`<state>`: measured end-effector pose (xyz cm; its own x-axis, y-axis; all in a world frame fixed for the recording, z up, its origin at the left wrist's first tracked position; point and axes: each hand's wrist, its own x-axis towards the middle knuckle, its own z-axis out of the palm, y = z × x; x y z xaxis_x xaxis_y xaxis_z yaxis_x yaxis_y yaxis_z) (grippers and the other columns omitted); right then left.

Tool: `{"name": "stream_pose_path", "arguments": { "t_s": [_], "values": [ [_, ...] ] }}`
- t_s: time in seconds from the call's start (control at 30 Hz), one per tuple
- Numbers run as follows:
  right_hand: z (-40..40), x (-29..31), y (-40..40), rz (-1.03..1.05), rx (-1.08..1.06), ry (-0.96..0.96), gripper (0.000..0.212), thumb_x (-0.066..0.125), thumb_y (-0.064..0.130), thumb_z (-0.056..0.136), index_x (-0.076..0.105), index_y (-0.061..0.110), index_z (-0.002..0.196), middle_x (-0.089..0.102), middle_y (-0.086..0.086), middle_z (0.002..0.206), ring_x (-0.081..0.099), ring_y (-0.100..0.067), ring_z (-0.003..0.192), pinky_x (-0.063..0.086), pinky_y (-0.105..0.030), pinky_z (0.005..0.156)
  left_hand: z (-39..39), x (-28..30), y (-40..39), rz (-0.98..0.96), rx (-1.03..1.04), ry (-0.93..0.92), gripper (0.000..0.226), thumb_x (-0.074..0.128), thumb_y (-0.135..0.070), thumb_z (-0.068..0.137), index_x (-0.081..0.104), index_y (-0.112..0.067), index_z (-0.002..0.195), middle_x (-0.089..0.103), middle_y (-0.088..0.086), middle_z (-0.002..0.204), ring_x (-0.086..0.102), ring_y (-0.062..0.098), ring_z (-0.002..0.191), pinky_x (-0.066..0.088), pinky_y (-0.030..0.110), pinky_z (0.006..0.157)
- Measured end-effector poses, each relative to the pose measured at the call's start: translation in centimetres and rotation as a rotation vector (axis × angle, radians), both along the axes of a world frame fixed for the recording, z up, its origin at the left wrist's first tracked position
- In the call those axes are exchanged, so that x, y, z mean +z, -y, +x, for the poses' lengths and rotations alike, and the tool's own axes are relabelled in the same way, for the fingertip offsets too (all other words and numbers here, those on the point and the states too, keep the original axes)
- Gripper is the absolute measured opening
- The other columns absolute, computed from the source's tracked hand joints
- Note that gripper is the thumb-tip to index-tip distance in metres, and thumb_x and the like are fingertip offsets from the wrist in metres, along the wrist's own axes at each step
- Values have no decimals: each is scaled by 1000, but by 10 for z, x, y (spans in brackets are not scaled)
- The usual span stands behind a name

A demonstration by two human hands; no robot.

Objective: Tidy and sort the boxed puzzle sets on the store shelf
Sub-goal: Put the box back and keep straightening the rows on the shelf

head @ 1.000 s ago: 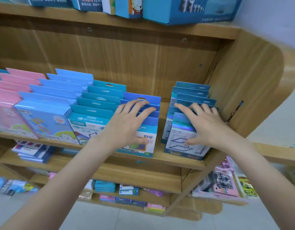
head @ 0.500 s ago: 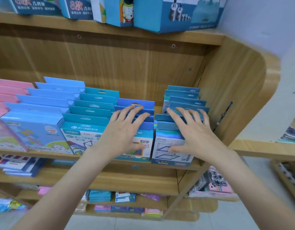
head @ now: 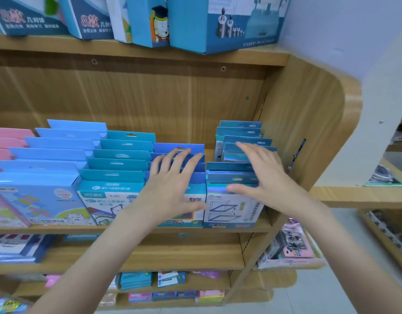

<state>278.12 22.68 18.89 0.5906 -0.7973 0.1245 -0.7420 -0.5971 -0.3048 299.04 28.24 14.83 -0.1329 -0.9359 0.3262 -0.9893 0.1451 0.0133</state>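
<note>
**Fingers spread flat over two rows of boxed sets**

The fingers [head: 184, 159] of the left hand [head: 170, 189] lay splayed and released, gripping nothing, resting across the tabs of the row of dark blue boxed puzzle sets [head: 179, 148]. The right hand [head: 261, 177] was likewise spread flat, its thumb against the shiny band of the front white-and-blue box with holographic top [head: 231, 207] and its fingertips reaching the rear boxes of that row [head: 240, 132].

Both palms hid most of the tabs beneath them, and the left hand covered much of the print on the dark blue front box. Whether the palms pressed down or only touched could not be told. The pale pink boxes [head: 9, 141] were cut off at the left edge, and the large blue cartons on the upper shelf [head: 229, 23] were cropped at the top. Goods on the lower wooden shelves [head: 150, 257] were blurred.

Compared with a second before, the holographic row had closed up against the dark blue row, its front box now just beside its neighbour, where bare shelf had shown between them. A gap had opened within that row, the rear boxes standing apart from the front ones. The teal boxes [head: 118, 164] and light blue boxes [head: 59, 143] kept their order on the wooden middle shelf [head: 261, 225].
</note>
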Motion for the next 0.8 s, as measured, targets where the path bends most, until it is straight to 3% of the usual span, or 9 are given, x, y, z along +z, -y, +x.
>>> {"name": "stream_pose_path", "arguments": {
  "t_s": [0.07,0.1,0.27,0.37,0.5,0.63,0.8],
  "values": [
    [-1,14,15,-32,-60,171,78,42,60,80,22,19,144,26,-2,149,17,-19,138,14,-40,115,-8,4,2,-19,-39,-5,105,42,-81,63,16,-21,146,21,5,151,15,23,139,-3,42,110],
    [0,19,26,-55,-99,165,68,43,53,86,27,17,142,29,-5,147,21,-21,136,17,-38,114,-14,7,4,-38,-69,2,104,38,-81,62,23,-19,144,29,6,148,21,24,138,-1,44,111],
    [20,20,81,144,-224,-283,42,43,15,94,38,23,135,33,-13,141,33,-35,126,30,-42,106,-22,5,20,-61,-147,22,86,61,-67,65,46,-15,131,58,3,119,43,23,125,4,46,110],
    [24,19,89,182,-139,-371,37,41,2,90,45,29,114,46,-5,122,41,-26,115,27,-45,105,-18,-1,23,-114,-157,47,80,65,-66,60,55,-14,119,64,3,102,53,24,114,15,45,105],
    [26,23,91,191,6,-296,22,48,7,91,53,22,106,49,1,109,45,-21,104,39,-42,94,-18,-4,24,-145,-163,43,77,67,-66,59,57,-15,116,65,3,102,55,24,112,19,46,102],
    [44,26,90,237,162,-299,12,50,16,92,51,27,99,48,6,108,43,-16,98,35,-33,83,-15,-6,26,-142,-150,2,78,52,-70,60,52,-19,119,63,2,108,53,25,111,22,44,102],
    [49,24,93,254,181,-350,14,49,20,93,44,33,94,48,6,108,45,-19,98,39,-38,85,-13,-9,25,-157,-134,15,79,39,-72,64,53,-22,123,62,-1,103,49,24,112,24,41,100]
  ]
}}
